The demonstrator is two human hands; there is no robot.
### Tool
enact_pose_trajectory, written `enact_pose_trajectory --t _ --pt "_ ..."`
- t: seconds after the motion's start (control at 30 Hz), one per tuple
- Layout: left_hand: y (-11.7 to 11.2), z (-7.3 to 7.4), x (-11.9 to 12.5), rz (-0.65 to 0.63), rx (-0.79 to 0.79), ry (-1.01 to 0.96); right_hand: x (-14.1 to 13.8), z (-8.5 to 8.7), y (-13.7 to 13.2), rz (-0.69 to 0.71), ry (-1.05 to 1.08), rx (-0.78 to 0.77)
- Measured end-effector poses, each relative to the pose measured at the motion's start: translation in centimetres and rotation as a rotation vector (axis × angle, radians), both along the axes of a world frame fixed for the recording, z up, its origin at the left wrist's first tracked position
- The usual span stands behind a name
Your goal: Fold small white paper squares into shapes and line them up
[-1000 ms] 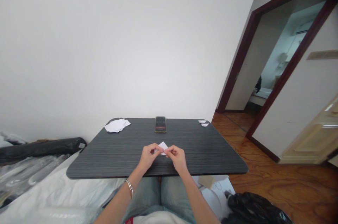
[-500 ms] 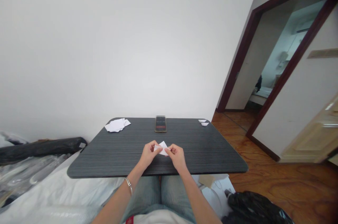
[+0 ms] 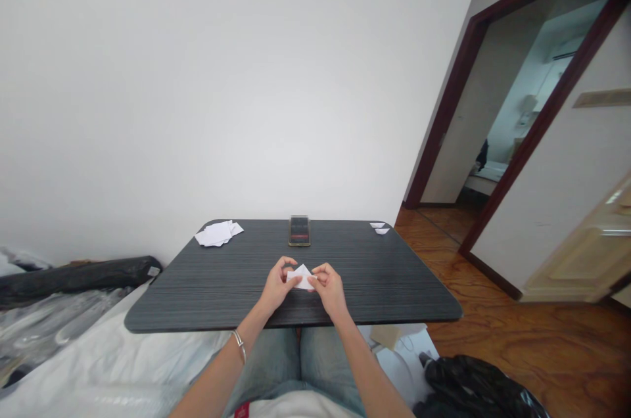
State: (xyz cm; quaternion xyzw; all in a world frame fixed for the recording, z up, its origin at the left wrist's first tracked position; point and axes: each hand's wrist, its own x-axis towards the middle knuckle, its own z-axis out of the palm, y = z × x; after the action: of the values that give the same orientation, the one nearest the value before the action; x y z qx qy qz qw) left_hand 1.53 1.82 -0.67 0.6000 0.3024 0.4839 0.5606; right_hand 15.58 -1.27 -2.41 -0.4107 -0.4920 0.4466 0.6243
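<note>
A small folded piece of white paper [image 3: 302, 277] with a pointed top is held between my two hands, over the front half of the dark table [image 3: 236, 286]. My left hand [image 3: 279, 285] pinches its left side, thumb toward me. On the right side, my right hand [image 3: 329, 286] grips it the same way, its thumb near the lower edge. The fingertips behind the paper are partly hidden. Beyond my hands, a phone [image 3: 300, 231] stands at the middle of the table's far edge.
A loose pile of white paper sheets [image 3: 217, 234] lies at the far left corner. Two small folded paper pieces [image 3: 381, 231] rest at the far right. A white wall [image 3: 296, 89] rises behind the table. On the floor at right sits a black plastic bag [image 3: 478, 385].
The paper's pointed top sits slightly lower and further left, and its shape looks flatter and wider. My fingers have shifted a little on both sides; both hands still hold it.
</note>
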Motion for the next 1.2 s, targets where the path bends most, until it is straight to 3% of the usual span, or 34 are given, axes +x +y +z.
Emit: enact_pose_trajectory --t 0.23,0.4,0.63,0.9,1.2 --pt "0.36 -0.52 -0.18 0.018 -0.021 0.032 0.13 -0.15 0.29 -0.045 0.02 -0.008" --pt "0.3 -0.49 -0.16 0.009 -0.006 0.046 0.08 0.0 0.24 0.037 -0.008 -0.096" --pt "0.23 -0.57 0.02 0.005 -0.018 0.021 -0.01 0.48 -0.15 -0.014 -0.037 -0.127" --pt "0.15 -0.28 -0.09 0.063 0.03 -0.013 -0.16 0.85 -0.33 -0.01 -0.017 -0.122" --pt "0.03 -0.14 -0.15 0.122 0.049 0.014 0.01 0.1 0.08 -0.016 -0.008 -0.122"
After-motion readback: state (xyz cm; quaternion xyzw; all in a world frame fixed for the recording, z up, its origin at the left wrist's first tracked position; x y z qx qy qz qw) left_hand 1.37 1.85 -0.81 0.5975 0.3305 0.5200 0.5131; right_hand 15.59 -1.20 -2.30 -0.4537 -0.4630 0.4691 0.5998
